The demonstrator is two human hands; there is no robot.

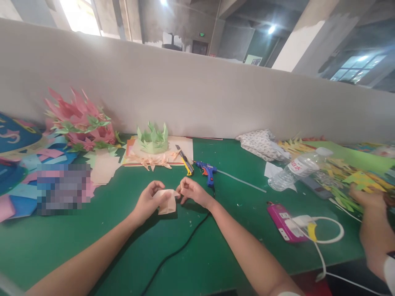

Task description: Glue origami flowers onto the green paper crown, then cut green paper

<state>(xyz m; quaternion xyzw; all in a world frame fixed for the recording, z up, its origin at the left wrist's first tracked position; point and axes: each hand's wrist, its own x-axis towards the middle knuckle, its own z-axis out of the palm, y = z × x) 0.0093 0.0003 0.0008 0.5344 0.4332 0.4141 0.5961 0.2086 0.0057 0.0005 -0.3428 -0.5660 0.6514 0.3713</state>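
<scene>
A small piece of folded peach paper (167, 204) is held above the green table, with several creases and a flap showing. My left hand (151, 200) grips its left side, thumb across the front. At the paper's right corner, the curled fingers of my right hand (194, 193) pinch the edge. Just beyond my hands lie a yellow utility knife (186, 163) and a blue glue gun (209, 172) with a clear glue stick (242, 181) out of its back. Peach folded paper pieces (154, 160) and a green paper crown (153, 139) sit on a paper stack behind.
A black cord (175, 253) crosses the table (123, 255) below my right forearm. Pink paper crowns (82, 123) stand left. A water bottle (294, 168) and magenta power strip (286, 222) are right, near another person's hand (368, 197). A pale partition (197, 94) closes the back.
</scene>
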